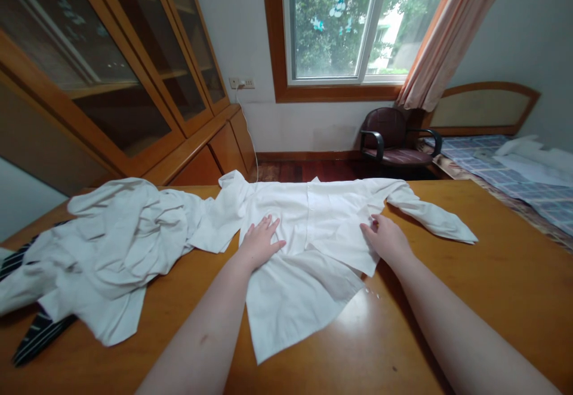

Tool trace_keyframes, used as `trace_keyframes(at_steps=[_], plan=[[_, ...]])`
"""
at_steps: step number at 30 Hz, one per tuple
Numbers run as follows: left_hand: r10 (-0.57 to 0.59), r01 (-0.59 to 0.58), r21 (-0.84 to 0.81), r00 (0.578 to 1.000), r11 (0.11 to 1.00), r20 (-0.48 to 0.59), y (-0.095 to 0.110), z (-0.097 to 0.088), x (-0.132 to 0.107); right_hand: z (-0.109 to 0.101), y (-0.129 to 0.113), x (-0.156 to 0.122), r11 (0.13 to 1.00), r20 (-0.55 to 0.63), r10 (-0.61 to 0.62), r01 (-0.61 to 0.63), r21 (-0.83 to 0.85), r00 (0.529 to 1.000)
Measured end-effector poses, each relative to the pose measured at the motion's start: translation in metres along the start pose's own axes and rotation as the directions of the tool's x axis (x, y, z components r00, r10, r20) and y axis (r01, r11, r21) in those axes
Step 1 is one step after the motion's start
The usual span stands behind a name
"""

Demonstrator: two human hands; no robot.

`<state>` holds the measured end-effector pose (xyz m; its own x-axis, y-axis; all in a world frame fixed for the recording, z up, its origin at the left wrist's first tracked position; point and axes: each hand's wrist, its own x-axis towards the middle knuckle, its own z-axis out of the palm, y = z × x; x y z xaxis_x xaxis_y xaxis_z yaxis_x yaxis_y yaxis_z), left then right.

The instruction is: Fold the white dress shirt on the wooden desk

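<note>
A white button-up shirt (331, 204) lies spread across the wooden table (447, 299), its collar end toward the far edge. One sleeve stretches out to the right, and the other bends to the left beside a heap of cloth. My left hand (263, 241) rests on the shirt's left front with its fingers spread. At the right side edge, my right hand (385, 237) has its fingers curled and pinched on the shirt fabric. The lower right front is folded up over itself near this hand, while the lower left hem hangs loose toward me on the tabletop.
A crumpled pile of white clothes (111, 252) sits on the table's left, with a black striped cloth (42, 332) under it. Beyond are a glass-door cabinet (147, 55), a maroon armchair (389, 135), a bed (528, 168) and a window (349, 25) with a pink curtain (456, 31).
</note>
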<state>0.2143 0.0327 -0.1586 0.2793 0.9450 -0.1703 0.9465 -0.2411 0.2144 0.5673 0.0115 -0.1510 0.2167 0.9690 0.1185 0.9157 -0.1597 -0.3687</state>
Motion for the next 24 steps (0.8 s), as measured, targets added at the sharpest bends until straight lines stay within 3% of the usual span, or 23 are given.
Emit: trace_keyframes(at_steps=[10,15,20,22,24], plan=[[-0.014,0.014,-0.014,1.0,1.0,-0.011,0.002,-0.004,0.0,0.007,0.01,0.008,0.943,-0.097,0.125,-0.087,0.322,0.987],[-0.014,0.014,-0.004,1.0,1.0,-0.022,0.0,-0.001,0.002,0.015,0.019,0.013,0.822,-0.021,0.197,-0.154,0.548,0.98],[-0.019,0.019,-0.004,1.0,1.0,-0.022,0.002,-0.002,0.001,0.006,0.009,0.004,0.815,0.087,0.058,-0.098,0.572,0.995],[-0.023,0.023,-0.009,1.0,1.0,-0.018,0.003,-0.004,0.001,-0.003,0.004,0.0,0.85,0.043,-0.063,0.031,0.526,0.997],[-0.023,0.023,-0.014,1.0,1.0,-0.015,0.003,-0.004,0.0,-0.012,-0.001,-0.002,0.86,-0.018,-0.273,0.253,0.443,0.962]])
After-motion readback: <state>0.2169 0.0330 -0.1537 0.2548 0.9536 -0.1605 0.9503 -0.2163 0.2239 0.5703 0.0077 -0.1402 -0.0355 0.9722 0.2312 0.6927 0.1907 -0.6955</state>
